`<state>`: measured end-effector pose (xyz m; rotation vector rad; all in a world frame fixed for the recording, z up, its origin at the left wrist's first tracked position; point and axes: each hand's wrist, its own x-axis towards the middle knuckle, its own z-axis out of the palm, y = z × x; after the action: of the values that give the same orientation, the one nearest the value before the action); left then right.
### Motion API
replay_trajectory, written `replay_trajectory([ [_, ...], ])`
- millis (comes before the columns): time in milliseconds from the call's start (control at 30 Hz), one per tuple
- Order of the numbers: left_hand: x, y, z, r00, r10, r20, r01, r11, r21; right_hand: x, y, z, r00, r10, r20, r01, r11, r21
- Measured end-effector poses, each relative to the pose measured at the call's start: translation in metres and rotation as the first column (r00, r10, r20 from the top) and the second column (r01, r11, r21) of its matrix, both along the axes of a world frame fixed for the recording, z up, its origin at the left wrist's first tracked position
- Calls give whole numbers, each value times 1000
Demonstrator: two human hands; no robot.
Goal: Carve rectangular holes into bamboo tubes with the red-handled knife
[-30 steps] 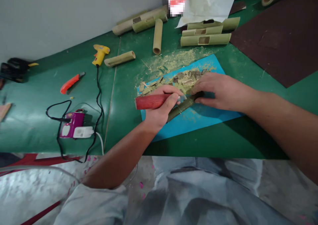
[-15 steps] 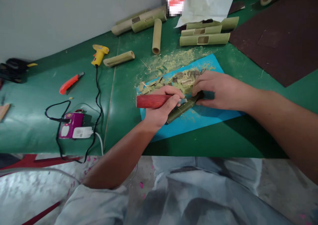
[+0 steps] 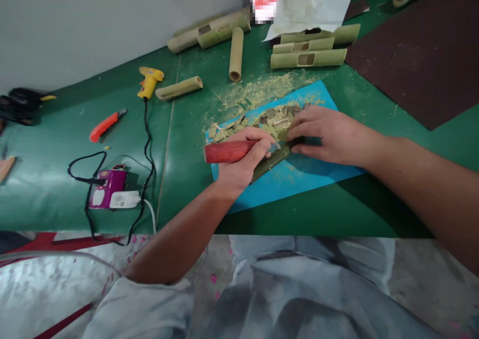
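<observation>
My left hand (image 3: 243, 165) is closed round a carving tool's red wooden handle (image 3: 226, 152); its short metal blade (image 3: 276, 147) points right and meets a dark green bamboo piece (image 3: 271, 163). That piece lies at a slant on a blue sheet (image 3: 295, 186), its lower end partly behind my left hand. The fingers of my right hand (image 3: 324, 132) are pinched on the upper right end of the bamboo. Behind both hands, a heap of bamboo chips and shavings (image 3: 279, 122) lies across the far part of the sheet.
Cut bamboo tubes (image 3: 309, 59) lie at the back, near a white paper (image 3: 314, 4) and a dark brown board (image 3: 415, 54). On the left are a yellow glue gun (image 3: 150, 83), an orange utility knife (image 3: 105, 126) and a purple power block (image 3: 108, 188) with loose cables.
The bamboo piece and my right hand have shifted slightly left and down towards the blade. My left hand with the tool has barely moved.
</observation>
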<state>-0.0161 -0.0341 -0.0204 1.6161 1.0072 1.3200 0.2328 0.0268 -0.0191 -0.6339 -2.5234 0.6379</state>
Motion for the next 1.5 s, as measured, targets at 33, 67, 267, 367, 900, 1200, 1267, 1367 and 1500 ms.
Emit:
replay_trajectory([
  [33, 0, 0, -1, 1000, 20, 11, -19, 1000, -21, -1, 0, -1, 1000, -6, -4, 6, 1000, 10],
  [67, -1, 1, -1, 999, 37, 24, -36, 998, -42, -1, 1, -2, 1000, -16, -6, 16, 1000, 15],
  [267, -1, 3, -1, 995, 79, 58, -73, 993, -94, -2, 2, -5, 999, -53, -5, 53, 999, -2],
  [367, -1, 2, -1, 997, 62, 54, -56, 993, -102, -1, 1, -3, 999, -46, -13, 46, 999, -7],
  [900, -2, 2, -5, 995, 68, 71, -65, 997, -40, 0, -6, 11, 998, -39, 39, 36, 995, 89],
  [1200, -1, 1, -1, 995, 62, 79, -60, 998, -24, 0, -8, 15, 999, 11, 52, -16, 995, 100],
  [1267, 0, 0, 1, 997, 32, 64, -31, 999, -11, 1, -7, 14, 998, 12, 60, -18, 995, 101],
  [1367, 1, -2, 1, 999, -22, 43, 21, 1000, 19, 2, -4, 11, 998, 11, 58, -17, 994, 112],
  [1500, 1, -3, 0, 997, -17, 74, 18, 1000, -13, 1, -2, 7, 999, 18, 30, -22, 991, 133],
])
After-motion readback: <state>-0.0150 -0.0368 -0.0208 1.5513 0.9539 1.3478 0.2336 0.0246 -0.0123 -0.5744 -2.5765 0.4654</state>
